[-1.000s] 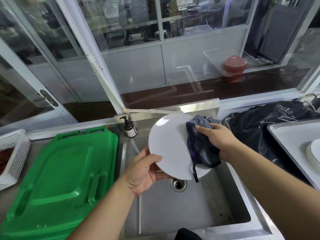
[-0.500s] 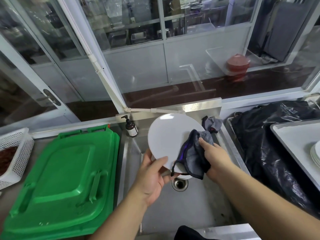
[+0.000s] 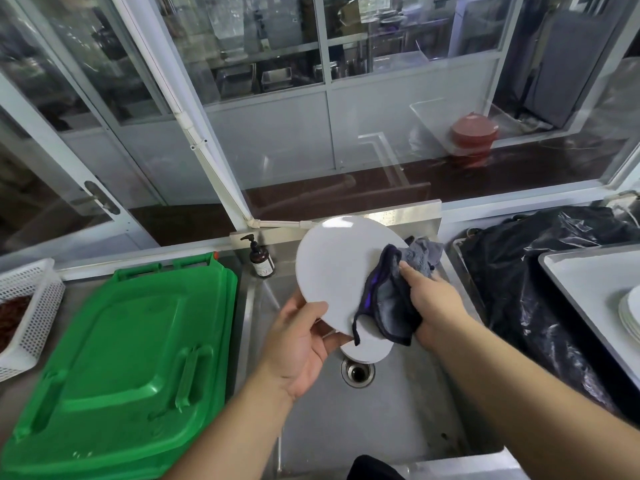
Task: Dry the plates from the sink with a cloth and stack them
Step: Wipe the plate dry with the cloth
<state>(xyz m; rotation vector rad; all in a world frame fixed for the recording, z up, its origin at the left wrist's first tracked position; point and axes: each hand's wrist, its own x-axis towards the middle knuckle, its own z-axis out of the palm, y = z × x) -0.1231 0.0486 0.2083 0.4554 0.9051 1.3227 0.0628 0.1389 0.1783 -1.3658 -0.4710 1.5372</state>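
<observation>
Your left hand (image 3: 298, 341) grips the lower left rim of a round white plate (image 3: 339, 268), thumb curled over its face, and holds it tilted up above the stainless steel sink (image 3: 398, 410). Your right hand (image 3: 433, 303) clutches a dark grey cloth with a purple-edged hem (image 3: 388, 306) and presses it against the plate's lower right part; the cloth hangs over the rim there. Under the held plate, just behind the drain (image 3: 357, 372), the edge of a second white plate (image 3: 369, 351) shows; whether your left fingers hold it too, you cannot tell. A brown pump bottle (image 3: 260, 258) stands at the sink's far left corner. On the bench to the left lies a green plastic lid (image 3: 121, 358), with a white perforated basket (image 3: 31, 306) at the left edge. To the right sits a black plastic bag (image 3: 540, 271), and beside it a white tray (image 3: 588, 289) carries a stack of white plates (image 3: 632, 317) at the right edge.
</observation>
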